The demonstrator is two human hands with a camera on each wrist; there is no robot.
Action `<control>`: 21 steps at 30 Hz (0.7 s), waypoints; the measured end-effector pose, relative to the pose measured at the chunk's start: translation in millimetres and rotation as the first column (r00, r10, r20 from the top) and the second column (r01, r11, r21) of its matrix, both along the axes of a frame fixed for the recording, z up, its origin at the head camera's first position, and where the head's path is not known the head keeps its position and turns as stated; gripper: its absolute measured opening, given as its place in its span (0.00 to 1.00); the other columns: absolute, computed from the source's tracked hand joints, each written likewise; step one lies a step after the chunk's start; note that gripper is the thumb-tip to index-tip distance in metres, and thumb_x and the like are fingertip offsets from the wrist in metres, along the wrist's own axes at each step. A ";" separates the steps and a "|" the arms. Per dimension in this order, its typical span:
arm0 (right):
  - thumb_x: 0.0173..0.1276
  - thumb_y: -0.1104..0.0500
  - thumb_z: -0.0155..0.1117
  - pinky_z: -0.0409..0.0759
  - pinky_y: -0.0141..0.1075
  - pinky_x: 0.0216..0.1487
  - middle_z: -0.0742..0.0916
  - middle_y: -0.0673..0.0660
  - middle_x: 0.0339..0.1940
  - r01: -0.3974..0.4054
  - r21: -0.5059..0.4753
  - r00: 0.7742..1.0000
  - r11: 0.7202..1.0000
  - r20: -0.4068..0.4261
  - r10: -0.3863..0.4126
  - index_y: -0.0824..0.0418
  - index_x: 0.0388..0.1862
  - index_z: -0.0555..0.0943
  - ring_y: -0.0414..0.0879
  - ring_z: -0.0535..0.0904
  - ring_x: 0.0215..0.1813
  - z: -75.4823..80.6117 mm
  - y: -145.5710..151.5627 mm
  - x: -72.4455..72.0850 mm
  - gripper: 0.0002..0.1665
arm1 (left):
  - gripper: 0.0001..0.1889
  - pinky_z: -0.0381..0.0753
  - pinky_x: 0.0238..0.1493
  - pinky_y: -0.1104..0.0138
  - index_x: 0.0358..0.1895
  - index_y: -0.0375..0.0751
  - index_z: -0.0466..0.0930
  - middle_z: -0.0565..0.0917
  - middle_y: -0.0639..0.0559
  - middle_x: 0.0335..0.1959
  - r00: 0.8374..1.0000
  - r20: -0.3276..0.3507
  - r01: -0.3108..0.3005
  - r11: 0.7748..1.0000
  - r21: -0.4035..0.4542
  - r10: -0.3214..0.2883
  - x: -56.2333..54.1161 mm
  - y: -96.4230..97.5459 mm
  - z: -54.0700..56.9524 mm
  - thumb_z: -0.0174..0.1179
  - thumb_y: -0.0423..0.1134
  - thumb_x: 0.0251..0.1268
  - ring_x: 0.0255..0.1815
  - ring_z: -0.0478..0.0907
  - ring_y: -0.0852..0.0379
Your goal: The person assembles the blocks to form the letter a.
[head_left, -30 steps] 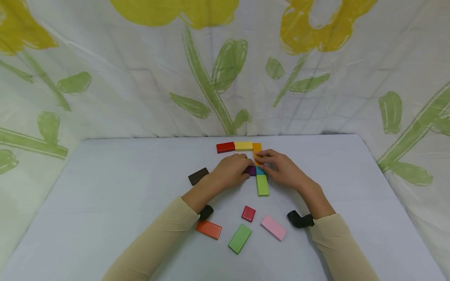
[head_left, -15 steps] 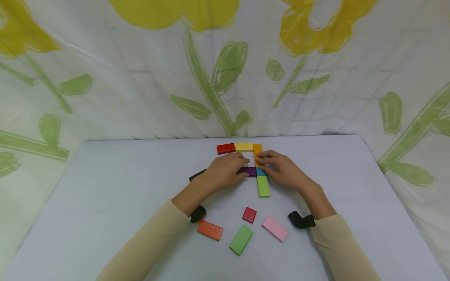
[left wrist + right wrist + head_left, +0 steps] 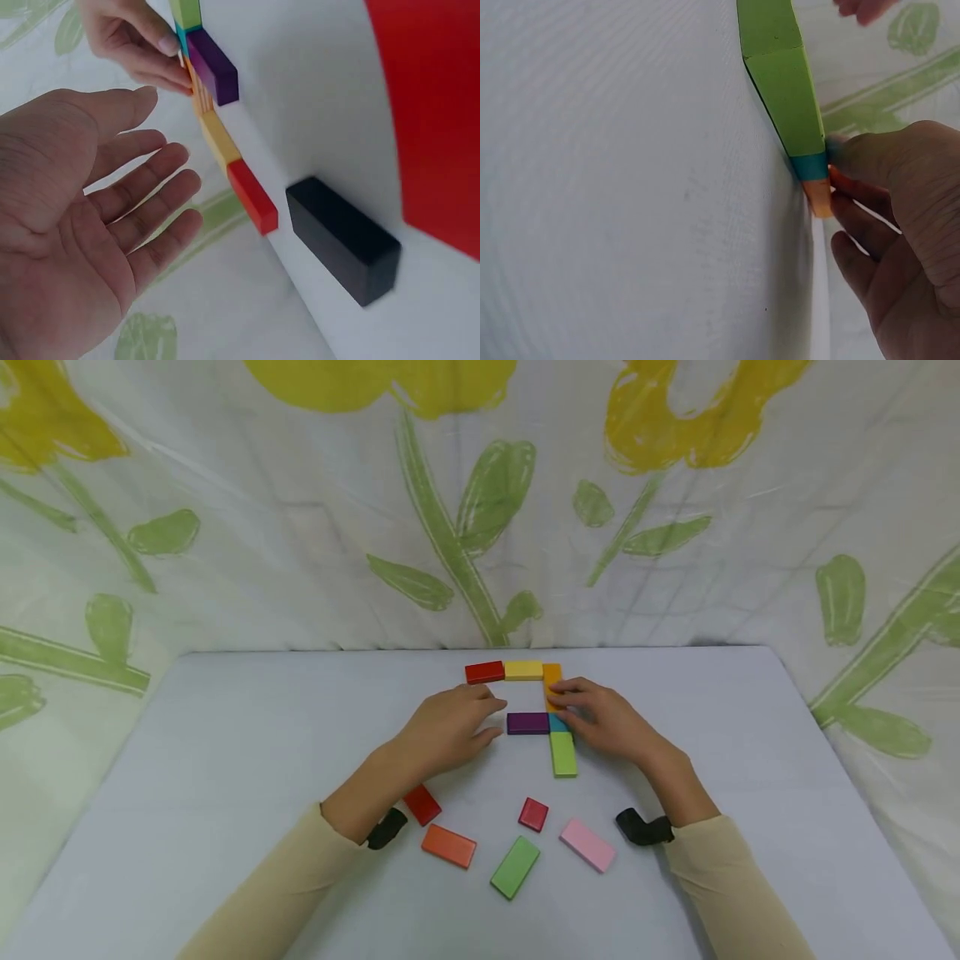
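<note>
My left hand (image 3: pixel 444 728) hovers left of a purple block (image 3: pixel 528 723), fingers loosely spread and apart from it. The left wrist view shows nothing in its palm. My right hand (image 3: pixel 611 720) rests its fingertips on an orange block (image 3: pixel 552 675) and its thumb by a small blue block (image 3: pixel 557 723). A lime green block (image 3: pixel 563 755) continues that column toward me. The purple block's right end meets the blue one. At the far end, a yellow block (image 3: pixel 523 671) and a red block (image 3: pixel 484 672) run left from the orange block.
Nearer lie a small red block (image 3: pixel 533 814), a pink block (image 3: pixel 587 845), a green block (image 3: pixel 515 867), an orange-red block (image 3: pixel 448 846) and another red block (image 3: pixel 423 806). A black block (image 3: pixel 341 240) is hidden behind my left arm in the head view.
My left hand has let go of the purple block and drawn back left, uncovering it and a red block by the wrist. The black block is now covered. My right hand stays put.
</note>
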State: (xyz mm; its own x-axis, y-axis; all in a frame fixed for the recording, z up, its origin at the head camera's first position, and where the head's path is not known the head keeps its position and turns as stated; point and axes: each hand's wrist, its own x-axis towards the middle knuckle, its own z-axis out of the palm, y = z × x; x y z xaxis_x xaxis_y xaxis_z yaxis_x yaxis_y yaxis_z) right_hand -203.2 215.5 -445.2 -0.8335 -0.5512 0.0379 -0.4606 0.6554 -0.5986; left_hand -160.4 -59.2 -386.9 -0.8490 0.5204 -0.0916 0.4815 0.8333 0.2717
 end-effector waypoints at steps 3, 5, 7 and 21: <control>0.78 0.63 0.65 0.75 0.59 0.77 0.83 0.63 0.72 -0.002 0.005 1.000 1.000 0.001 0.002 0.64 0.68 0.83 0.63 0.76 0.76 1.1 -1.0 0.5 0.21 | 0.23 0.86 0.65 0.54 0.69 0.42 0.82 0.85 0.46 0.63 1.000 -0.010 -0.027 1.000 0.004 0.027 3.3 -12.2 -0.4 0.66 0.46 0.76 0.65 0.83 0.48; 0.78 0.63 0.64 0.74 0.60 0.77 0.82 0.63 0.73 -0.006 0.009 1.000 1.000 0.002 0.006 0.64 0.68 0.83 0.63 0.75 0.77 1.7 -1.5 0.6 0.21 | 0.24 0.87 0.65 0.53 0.69 0.42 0.82 0.85 0.46 0.64 0.998 -0.011 -0.057 0.998 0.017 0.057 5.6 -21.5 -1.7 0.66 0.46 0.75 0.65 0.83 0.48; 0.79 0.63 0.64 0.73 0.60 0.78 0.82 0.63 0.74 -0.010 0.015 1.000 1.000 0.002 0.010 0.64 0.68 0.83 0.63 0.74 0.78 2.2 -1.9 0.7 0.21 | 0.24 0.87 0.65 0.53 0.69 0.41 0.82 0.86 0.45 0.64 0.996 -0.010 -0.088 0.995 0.035 0.089 7.9 -30.6 -3.4 0.67 0.45 0.75 0.65 0.83 0.47; 0.79 0.64 0.63 0.73 0.60 0.78 0.82 0.63 0.74 -0.012 0.015 1.000 1.000 -0.003 0.012 0.64 0.67 0.83 0.63 0.74 0.78 1.9 -0.5 0.5 0.21 | 0.27 0.86 0.65 0.50 0.69 0.33 0.79 0.85 0.38 0.61 0.975 0.043 -0.223 0.972 0.075 0.220 21.4 -57.0 -18.1 0.69 0.43 0.73 0.61 0.83 0.43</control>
